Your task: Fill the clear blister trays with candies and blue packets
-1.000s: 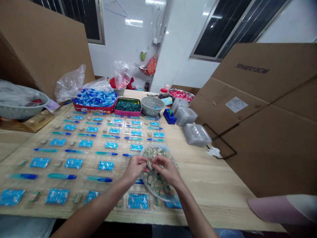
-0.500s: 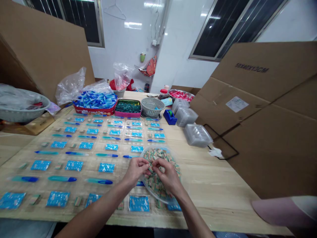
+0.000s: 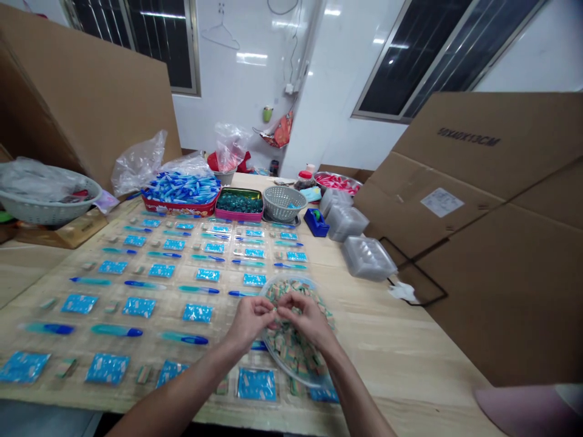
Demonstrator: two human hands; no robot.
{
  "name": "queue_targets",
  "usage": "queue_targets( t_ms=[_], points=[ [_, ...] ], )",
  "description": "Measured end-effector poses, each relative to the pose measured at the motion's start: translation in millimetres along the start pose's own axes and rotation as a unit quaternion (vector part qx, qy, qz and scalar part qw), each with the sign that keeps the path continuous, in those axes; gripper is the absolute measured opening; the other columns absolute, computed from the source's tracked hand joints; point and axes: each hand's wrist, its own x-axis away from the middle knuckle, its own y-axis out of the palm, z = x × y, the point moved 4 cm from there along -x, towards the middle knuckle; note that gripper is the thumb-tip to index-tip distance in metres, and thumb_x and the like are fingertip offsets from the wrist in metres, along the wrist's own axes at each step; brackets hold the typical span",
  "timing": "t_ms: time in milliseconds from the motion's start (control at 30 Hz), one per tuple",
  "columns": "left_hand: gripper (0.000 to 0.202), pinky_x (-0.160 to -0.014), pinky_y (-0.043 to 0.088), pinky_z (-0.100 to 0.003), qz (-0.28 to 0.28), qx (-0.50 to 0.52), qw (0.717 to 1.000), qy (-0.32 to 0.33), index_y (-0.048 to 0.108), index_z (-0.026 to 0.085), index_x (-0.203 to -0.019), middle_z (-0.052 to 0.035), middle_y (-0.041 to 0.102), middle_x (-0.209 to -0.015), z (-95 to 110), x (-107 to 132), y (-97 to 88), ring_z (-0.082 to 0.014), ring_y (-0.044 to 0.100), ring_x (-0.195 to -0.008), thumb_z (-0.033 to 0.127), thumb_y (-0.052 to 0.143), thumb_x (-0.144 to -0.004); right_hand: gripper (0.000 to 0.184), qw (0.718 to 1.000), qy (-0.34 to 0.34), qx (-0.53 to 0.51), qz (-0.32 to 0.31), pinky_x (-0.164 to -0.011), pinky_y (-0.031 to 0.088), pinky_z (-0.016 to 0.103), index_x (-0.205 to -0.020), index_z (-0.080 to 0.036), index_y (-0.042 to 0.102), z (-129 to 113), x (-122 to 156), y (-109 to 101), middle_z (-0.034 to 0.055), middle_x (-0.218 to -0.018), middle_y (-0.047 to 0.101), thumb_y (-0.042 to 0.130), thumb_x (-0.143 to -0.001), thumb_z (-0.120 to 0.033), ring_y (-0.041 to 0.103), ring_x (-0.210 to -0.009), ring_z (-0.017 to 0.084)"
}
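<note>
My left hand (image 3: 248, 321) and my right hand (image 3: 307, 320) meet over the left part of a clear round bowl (image 3: 274, 362). Fingers and thumbs are pinched, tips almost touching; whatever is between them is too small and hidden to make out. Small striped beige-and-green blocks (image 3: 298, 351) fill the bowl. It stands over part of the rows of clear plastic trays (image 3: 170, 325). In their compartments lie blue pens (image 3: 184, 338), blue printed packets (image 3: 198, 313) and single striped blocks (image 3: 144, 374). One packet (image 3: 257, 385) lies just in front of the bowl.
Behind the trays stand a red tin of blue pens (image 3: 180, 207), a pink tin of dark green pieces (image 3: 239, 203), a grey basket (image 3: 285, 203) and a blue tape dispenser (image 3: 316, 223). Stacked clear trays (image 3: 368, 258) sit at the right, beside a large cardboard sheet (image 3: 492, 261).
The view has shifted slightly, so the scene sits a little lower and further right. Both hands stay pinched together over the bowl, fingertips slightly closer.
</note>
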Motion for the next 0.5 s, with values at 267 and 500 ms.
queue_targets(
  t_ms=[267,500],
  points=[
    [0.022,-0.05,0.049,-0.025,0.012,-0.011,1.0,0.005,0.06,0.013,-0.069,0.0021,0.061,-0.05,-6.7,-1.8,0.7,-0.0139,0.06,-0.046,0.025,0.072,-0.054,0.018,0.949,-0.026,0.315,-0.008,-0.072,0.038,0.027,-0.08,-0.017,0.066,25.3,-31.4,5.9,0.0054,-0.085,0.065,0.051,-0.078,-0.008,0.058,-0.079,0.019],
    [0.021,-0.051,0.048,-0.024,0.019,-0.02,1.0,0.009,0.059,0.013,-0.069,0.0019,0.061,-0.05,-5.9,-3.1,1.1,-0.014,0.061,-0.047,0.026,0.069,-0.055,0.019,0.947,-0.058,0.315,0.007,-0.071,0.035,0.027,-0.072,-0.017,0.06,28.2,-26.3,12.9,0.0053,-0.079,0.063,0.046,-0.078,-0.006,0.054,-0.076,0.018]
  ],
)
